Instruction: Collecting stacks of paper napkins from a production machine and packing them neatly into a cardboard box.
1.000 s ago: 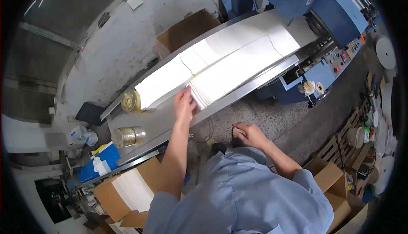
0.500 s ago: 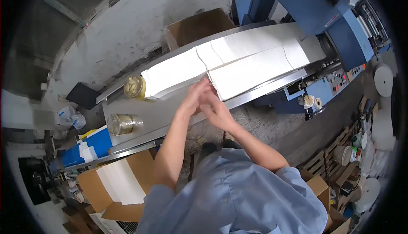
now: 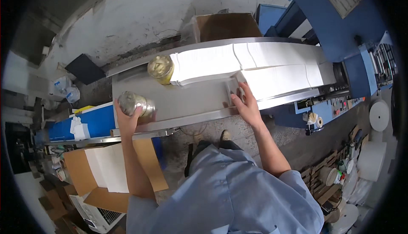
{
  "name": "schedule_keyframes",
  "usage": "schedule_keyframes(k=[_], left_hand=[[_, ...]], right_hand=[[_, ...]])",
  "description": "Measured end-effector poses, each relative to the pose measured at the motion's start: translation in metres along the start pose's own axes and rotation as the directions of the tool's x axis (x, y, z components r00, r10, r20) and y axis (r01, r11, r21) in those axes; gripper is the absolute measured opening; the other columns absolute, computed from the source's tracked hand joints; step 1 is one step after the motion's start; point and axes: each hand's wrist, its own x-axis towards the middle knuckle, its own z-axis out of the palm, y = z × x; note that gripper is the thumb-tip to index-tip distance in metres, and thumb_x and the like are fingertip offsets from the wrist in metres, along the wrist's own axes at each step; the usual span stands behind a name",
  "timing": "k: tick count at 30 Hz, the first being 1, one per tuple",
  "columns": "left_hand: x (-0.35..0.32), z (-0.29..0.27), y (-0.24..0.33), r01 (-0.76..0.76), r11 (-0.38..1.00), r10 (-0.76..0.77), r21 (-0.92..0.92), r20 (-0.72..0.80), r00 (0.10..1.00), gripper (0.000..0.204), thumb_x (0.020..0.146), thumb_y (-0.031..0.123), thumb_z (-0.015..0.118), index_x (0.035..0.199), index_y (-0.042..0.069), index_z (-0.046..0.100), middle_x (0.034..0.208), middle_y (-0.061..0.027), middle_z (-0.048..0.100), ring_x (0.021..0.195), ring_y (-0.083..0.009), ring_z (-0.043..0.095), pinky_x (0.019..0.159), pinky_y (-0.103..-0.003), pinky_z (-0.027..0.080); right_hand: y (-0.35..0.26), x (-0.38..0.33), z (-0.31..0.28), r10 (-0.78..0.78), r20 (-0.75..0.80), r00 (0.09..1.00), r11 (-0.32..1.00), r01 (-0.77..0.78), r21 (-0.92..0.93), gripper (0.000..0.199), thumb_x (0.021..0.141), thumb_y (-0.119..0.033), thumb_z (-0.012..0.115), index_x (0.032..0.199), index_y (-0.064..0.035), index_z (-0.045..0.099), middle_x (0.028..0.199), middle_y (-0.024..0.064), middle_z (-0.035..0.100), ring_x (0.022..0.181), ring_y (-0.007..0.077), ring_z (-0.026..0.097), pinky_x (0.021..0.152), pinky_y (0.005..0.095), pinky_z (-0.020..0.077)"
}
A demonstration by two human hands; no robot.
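Note:
My left hand [image 3: 127,120] is wrapped around a squat, clear, jar-like cylinder [image 3: 135,102] at the left part of the metal table [image 3: 195,98]. A second jar [image 3: 160,69], with yellowish contents, stands against the left end of the far row of folded white paper sheets [image 3: 204,65]. My right hand [image 3: 247,107] rests at the left end of the near row of white sheets [image 3: 278,81]. Its thumb and fingers are apart, and the fingertips touch or nearly touch that end. Nothing is held in it.
A blue machine [image 3: 314,21] stands at the table's right end. Behind the table is an open brown carton [image 3: 229,26]; another carton [image 3: 146,161] holding white sheets is below its left edge. A blue box [image 3: 93,125] lies at far left. Pallets [image 3: 325,166] stand at right.
My hands, together at the near row's end before, have parted. The left went left and took hold of the near jar; the right stayed by the row's end. The whole view has shifted.

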Motion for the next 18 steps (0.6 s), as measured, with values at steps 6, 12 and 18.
schedule_keyframes(k=[6,12,18], left_hand=[[-0.009,0.022,0.016,-0.009,0.998,0.018,-0.058,0.169,0.985,0.108,0.073,0.021,0.093,0.157,0.001,0.028,0.149,-0.0239,0.048,0.137,-0.0333,0.049,0.113,-0.044,0.043],[-0.074,0.117,0.096,-0.166,0.985,0.167,-0.036,0.386,0.907,0.115,0.071,0.025,0.094,0.16,0.006,0.022,0.157,-0.0273,0.038,0.136,-0.0367,0.05,0.112,-0.047,0.046],[-0.075,0.182,0.184,-0.17,0.958,0.28,-0.23,0.635,0.719,0.077,0.084,0.037,0.084,0.144,0.002,0.051,0.128,-0.0266,0.064,0.122,-0.0394,0.063,0.101,-0.044,0.051]], right_hand=[[-0.003,-0.001,0.001,0.042,-0.037,0.998,0.999,-0.041,0.006,0.067,0.099,-0.03,0.07,0.152,0.0004,0.043,0.155,0.0223,0.047,0.142,0.0305,0.047,0.117,0.0437,0.0367],[-0.005,-0.005,-0.003,0.097,-0.032,0.995,0.981,-0.09,0.174,0.061,0.1,-0.023,0.069,0.151,0.0017,0.045,0.15,0.02,0.053,0.137,0.0272,0.052,0.113,0.0404,0.0422],[-0.038,-0.005,-0.033,-0.037,-0.317,0.948,0.982,0.094,0.166,0.032,0.101,-0.011,0.066,0.13,0.0021,0.065,0.123,0.0138,0.071,0.11,0.0186,0.069,0.094,0.0307,0.0556]])
